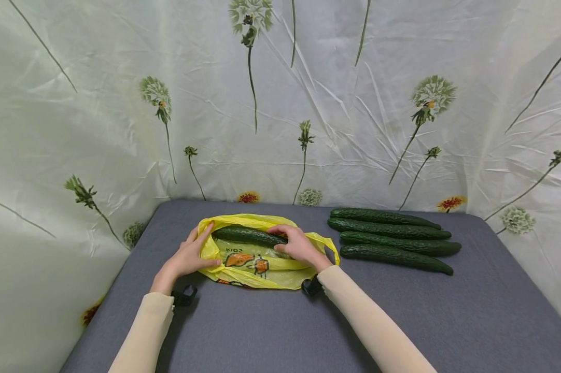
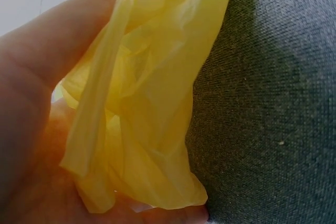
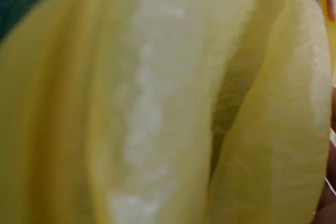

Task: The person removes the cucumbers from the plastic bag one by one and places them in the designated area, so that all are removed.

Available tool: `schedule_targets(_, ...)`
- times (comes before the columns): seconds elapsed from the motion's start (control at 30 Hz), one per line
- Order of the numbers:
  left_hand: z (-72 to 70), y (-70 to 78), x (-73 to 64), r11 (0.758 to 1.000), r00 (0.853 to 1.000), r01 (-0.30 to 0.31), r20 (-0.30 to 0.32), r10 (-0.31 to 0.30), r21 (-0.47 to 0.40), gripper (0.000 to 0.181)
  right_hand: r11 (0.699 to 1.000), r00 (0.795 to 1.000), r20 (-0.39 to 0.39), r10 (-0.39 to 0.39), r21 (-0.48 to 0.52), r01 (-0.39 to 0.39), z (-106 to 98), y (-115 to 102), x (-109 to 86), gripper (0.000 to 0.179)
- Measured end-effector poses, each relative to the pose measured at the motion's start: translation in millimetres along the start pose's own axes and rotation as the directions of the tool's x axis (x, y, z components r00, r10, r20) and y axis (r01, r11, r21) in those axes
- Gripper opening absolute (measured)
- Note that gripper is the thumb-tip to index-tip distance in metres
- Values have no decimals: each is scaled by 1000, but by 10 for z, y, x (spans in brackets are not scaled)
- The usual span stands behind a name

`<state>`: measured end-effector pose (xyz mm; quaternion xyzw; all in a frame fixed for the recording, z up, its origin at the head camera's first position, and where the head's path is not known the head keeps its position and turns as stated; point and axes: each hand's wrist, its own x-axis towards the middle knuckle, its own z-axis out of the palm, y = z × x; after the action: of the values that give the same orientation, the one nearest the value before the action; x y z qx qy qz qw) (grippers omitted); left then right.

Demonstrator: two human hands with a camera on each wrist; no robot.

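Note:
A yellow plastic bag (image 1: 280,280) with orange printed pictures lies on its side, its mouth spread wide. Inside it, along the far side, rests a dark green cucumber (image 1: 245,234). My right hand (image 1: 300,246) reaches into the bag and grips the cucumber's right end between thumb and fingers. At the bag's left end my left hand (image 1: 190,254) holds the edge, fingertips over the rim and thumb toward the front. Crumpled yellow plastic fills the space beside the left palm in the left wrist view. The right wrist view is mostly bag film, with dark green at its upper left corner.
Several more cucumbers (image 1: 397,251) lie side by side to the right of the bag. Everything rests on a grey cloth-covered table (image 1: 243,331). A pale curtain (image 1: 346,119) with dandelion prints hangs behind and at the sides.

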<state>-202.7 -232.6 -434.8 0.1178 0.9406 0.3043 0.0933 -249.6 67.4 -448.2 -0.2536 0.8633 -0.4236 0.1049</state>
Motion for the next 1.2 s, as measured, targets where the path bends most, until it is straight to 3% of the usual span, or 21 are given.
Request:
schedule_targets(0.57, -1, 8, -6, 1000, 1000, -1, -3, 1, 10, 97, 991, 998, -2, -57, -117, 57, 41, 36, 44, 49)
schedule_targets(0.87, 18, 32, -8, 1000, 1000, 8, 12, -8, -6, 98, 992, 993, -27, -114, -51, 112, 37, 65, 36, 50)
schedule_targets(1.2, 5, 25, -5, 1000, 1000, 13, 2, -13, 3, 98, 993, 993, -28, -111, -40, 109, 7, 32, 12, 51)
